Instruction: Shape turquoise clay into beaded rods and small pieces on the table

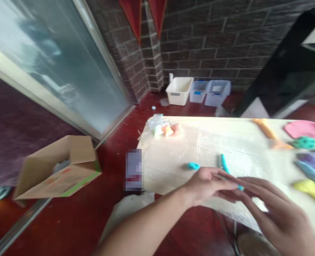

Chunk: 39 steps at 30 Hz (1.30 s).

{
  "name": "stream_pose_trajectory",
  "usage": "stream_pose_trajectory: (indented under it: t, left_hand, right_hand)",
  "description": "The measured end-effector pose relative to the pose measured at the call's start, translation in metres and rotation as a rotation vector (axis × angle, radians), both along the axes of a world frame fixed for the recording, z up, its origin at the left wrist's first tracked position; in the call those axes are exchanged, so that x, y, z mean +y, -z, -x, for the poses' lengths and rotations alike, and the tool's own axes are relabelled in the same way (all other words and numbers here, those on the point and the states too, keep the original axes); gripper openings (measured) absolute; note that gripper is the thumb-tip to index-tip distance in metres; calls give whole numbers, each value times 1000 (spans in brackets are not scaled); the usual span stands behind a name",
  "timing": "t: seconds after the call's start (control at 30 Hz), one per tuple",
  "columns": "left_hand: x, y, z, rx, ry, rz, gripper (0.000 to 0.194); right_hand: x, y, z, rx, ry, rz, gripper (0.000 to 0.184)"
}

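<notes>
A thin teal roll of what looks like modelling clay extends from beneath my fingers toward the table's far side. Its near end shows as a small teal bit between my fingertips. My left hand closes over this end from the left, its fingers pressed together. From the right, my right hand meets it, with thumb and fingers pinched around the same end. Fingers hide part of the roll, and motion blurs both hands slightly. A small teal clay lump lies on the table left of the roll.
The pale table has a plastic-like covering. Wrapped pieces sit at its far left corner. Orange, pink, green and yellow pieces lie at right. A cardboard box and storage bins stand beyond the table.
</notes>
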State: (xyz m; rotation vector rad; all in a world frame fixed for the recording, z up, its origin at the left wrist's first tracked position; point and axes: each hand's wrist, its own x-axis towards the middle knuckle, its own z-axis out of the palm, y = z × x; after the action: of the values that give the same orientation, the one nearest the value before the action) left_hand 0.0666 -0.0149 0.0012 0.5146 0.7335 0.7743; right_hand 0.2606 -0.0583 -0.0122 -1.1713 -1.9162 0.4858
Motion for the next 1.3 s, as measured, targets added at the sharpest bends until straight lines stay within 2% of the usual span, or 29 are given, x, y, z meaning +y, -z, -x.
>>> stream_pose_trajectory:
  t: [0.07,0.17,0.33,0.57,0.73,0.93,1.07,1.3]
  left_hand:
    - [-1,2,3,28,-5,-54,52]
    - [-3,1,8,94,-46,-110,47]
    - [-5,-6,9,28,-24,-158,38]
    - [-5,0,11,39,-150,-182,33]
    - [-5,3,12,86,-184,-240,31]
    - [-6,0,12,117,-163,-351,34]
    - [-6,-2,10,136,-175,-347,29]
    - [-5,-2,11,134,-156,-305,26]
  right_hand:
    - [7,-20,4,-3,-36,27,26]
    - [13,-30,12,38,-61,51,26]
    - [10,-29,12,123,-37,50,23]
    - [10,-23,17,332,-40,197,35]
    - [10,-19,17,416,-23,272,17]
    - [11,-20,20,586,-7,416,12]
    - [12,-23,19,599,-65,396,27]
    - [13,-26,18,571,-137,407,20]
